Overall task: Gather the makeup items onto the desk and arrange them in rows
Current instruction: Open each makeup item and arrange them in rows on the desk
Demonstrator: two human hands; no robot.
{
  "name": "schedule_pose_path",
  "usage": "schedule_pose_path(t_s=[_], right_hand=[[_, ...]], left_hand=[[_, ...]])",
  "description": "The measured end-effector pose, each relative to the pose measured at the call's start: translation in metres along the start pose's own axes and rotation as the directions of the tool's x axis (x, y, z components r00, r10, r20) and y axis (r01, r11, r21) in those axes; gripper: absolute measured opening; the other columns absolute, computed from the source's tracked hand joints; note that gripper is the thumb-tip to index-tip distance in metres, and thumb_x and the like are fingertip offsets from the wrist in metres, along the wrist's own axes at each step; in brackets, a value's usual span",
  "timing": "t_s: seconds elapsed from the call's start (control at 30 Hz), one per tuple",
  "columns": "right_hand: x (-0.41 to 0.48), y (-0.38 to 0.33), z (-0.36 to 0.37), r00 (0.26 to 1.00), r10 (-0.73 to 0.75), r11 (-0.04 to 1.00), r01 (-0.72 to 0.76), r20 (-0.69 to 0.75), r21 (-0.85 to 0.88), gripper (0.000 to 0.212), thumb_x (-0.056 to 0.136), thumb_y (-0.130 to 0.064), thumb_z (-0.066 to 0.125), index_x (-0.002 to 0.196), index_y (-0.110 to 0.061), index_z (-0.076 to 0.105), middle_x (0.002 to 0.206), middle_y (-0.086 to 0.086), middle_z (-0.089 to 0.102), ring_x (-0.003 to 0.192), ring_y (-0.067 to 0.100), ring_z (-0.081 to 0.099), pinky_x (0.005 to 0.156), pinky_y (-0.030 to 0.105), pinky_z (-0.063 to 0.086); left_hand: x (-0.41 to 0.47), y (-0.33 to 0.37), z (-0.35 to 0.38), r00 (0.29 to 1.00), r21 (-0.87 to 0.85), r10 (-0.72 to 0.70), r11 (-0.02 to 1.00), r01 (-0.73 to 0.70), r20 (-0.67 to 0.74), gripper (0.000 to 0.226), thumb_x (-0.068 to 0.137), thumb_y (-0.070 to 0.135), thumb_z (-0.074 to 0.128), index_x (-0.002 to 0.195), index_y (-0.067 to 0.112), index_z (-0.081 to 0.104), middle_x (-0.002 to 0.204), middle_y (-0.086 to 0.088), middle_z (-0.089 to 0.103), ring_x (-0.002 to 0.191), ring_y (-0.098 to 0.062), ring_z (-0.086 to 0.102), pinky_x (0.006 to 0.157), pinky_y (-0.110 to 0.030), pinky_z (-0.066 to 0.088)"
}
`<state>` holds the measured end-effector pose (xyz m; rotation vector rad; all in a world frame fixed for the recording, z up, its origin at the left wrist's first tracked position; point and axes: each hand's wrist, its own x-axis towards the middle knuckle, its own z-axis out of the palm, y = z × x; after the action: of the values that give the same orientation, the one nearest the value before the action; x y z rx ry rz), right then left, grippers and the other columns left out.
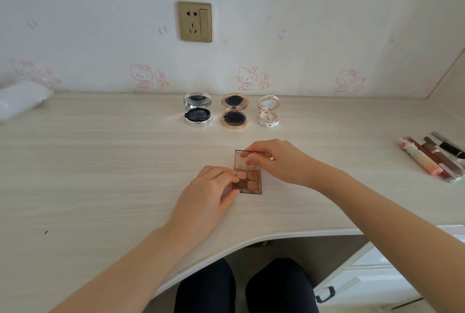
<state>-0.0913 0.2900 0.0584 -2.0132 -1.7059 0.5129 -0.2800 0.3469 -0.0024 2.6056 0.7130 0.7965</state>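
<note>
Head view, seated person at a pale wood-grain desk point(100, 161). The left hand point(210, 188) has its fingers curled against the left edge of a small translucent brown rectangular eyeshadow palette point(249, 183), with the thumb at the near corner, steadying the base. The right hand point(275, 161) pinches the palette's clear hinged lid point(245, 161) between thumb and fingertips at its far edge. The lid is raised.

The palette is single, with four round-cornered pans in a two-by-two block. It lies on the desk centre, near the front edge. Opened out, its long axis runs from the person toward the wall, hinge across the middle and lid on the far side.

Behind it three round compacts stand in one row parallel to the wall, all open with mirrors upright facing the person: silver compact point(198, 112), rose-gold compact point(234, 113), white floral compact point(268, 113).

At the right edge several slim lip-gloss tubes point(427, 161) lie side by side, angled. Their count is unclear where they overlap.
</note>
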Motion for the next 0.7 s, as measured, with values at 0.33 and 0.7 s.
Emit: schedule_pose_path(t_s=[0.33,0.7], right_hand=[[-0.035,0.015,0.007,0.974,0.130,0.991,-0.119,-0.187,0.069,0.041,0.097,-0.031,0.048,0.136,-0.019,0.047,0.126,-0.007,0.059,0.119,0.009,0.052,0.097,0.020,0.039],[-0.061,0.000,0.054,0.953,-0.119,0.984,0.076,-0.280,-0.160,0.049,0.095,-0.025,0.053,0.142,-0.019,0.040,0.145,-0.004,0.039,0.130,0.000,0.008,0.108,0.010,-0.003]], left_hand=[[0.001,0.004,-0.004,0.999,0.007,-0.032,0.999,0.032,-0.020,0.041,0.081,0.032,0.070,0.121,0.023,0.062,0.121,0.014,0.058,0.117,-0.001,0.040,0.102,-0.021,0.036],[0.002,0.008,-0.007,0.986,-0.057,-0.167,0.984,0.169,0.024,0.035,0.086,0.028,0.067,0.121,0.029,0.065,0.124,0.007,0.058,0.122,-0.004,0.048,0.095,-0.004,0.021]])
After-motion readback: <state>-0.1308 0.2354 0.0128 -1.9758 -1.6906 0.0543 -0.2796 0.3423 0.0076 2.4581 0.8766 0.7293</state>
